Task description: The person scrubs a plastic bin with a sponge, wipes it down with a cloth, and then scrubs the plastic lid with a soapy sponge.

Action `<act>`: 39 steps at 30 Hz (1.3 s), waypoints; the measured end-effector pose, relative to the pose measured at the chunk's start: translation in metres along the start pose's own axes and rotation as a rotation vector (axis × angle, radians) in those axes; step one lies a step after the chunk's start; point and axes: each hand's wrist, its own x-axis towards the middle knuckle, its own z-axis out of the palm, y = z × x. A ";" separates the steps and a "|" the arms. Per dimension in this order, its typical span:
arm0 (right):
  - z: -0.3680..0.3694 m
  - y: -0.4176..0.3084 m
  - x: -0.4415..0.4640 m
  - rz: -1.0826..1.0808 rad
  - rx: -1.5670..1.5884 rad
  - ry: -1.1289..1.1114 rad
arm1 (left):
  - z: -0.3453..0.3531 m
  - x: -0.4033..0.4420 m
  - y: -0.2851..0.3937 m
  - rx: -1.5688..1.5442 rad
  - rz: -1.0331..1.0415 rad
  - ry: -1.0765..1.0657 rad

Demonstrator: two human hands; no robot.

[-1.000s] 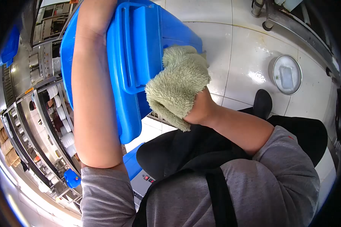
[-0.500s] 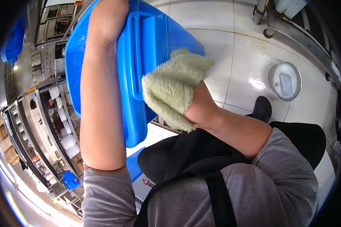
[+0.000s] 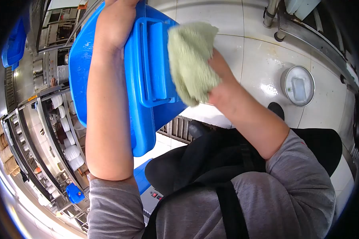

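Note:
A large blue plastic bin [image 3: 153, 67] lies tilted in front of me, its moulded bar and ridged side towards me. My left hand [image 3: 117, 22] is at its upper edge and appears to grip it, though the top of the frame cuts off most of the fingers. My right hand [image 3: 221, 73] is closed on a fuzzy pale green cloth [image 3: 193, 59], which covers its fingers. The cloth overlaps the bin's right side; whether it touches the plastic there I cannot tell.
On the white tiled floor [image 3: 255, 65] to the right stands a round metal bowl [image 3: 284, 83] with whitish liquid and a pale block inside. A metal-legged table [image 3: 307, 44] is at upper right. Racks with stacked bowls [image 3: 72, 153] line the left. A floor grate [image 3: 179, 128] lies below the bin.
My right hand and the cloth have moved up and slightly right along the bin's side, uncovering its lower part. My left hand stays at the upper edge.

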 end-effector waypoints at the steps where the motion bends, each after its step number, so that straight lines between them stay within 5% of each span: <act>1: 0.003 0.004 -0.016 0.001 0.000 -0.002 | 0.000 0.000 0.000 0.001 0.001 0.002; 4: 0.003 0.012 -0.040 -0.048 0.012 -0.066 | -0.002 0.000 -0.001 0.036 0.011 0.022; 6: 0.005 0.011 -0.040 0.025 -0.343 0.034 | -0.002 0.000 0.003 0.092 0.076 -0.002; 9: 0.023 0.007 -0.028 0.074 -0.119 0.211 | 0.006 -0.017 0.019 -0.081 -0.017 -0.002; 11: -0.002 0.011 -0.008 -0.309 -0.781 -0.066 | 0.009 -0.017 0.018 -0.167 -0.031 -0.014; 13: 0.025 0.003 0.004 0.037 -0.091 0.186 | 0.008 -0.013 0.010 -0.255 -0.051 -0.031; 18: 0.020 0.015 0.013 -0.041 0.077 0.154 | 0.000 0.003 -0.005 -0.149 -0.001 -0.026; 23: -0.022 0.084 -0.035 -0.428 -0.512 -0.059 | 0.005 -0.001 0.007 0.023 0.008 0.042; 31: -0.147 0.176 -0.040 -0.407 -0.967 0.102 | -0.008 0.001 -0.008 -0.388 0.043 -0.193; 36: -0.291 0.183 0.047 -0.105 -0.486 0.441 | -0.010 0.006 -0.006 -0.190 -0.050 -0.126; 39: -0.395 0.214 0.100 -0.101 0.565 0.358 | -0.011 0.008 -0.008 -0.148 -0.014 -0.140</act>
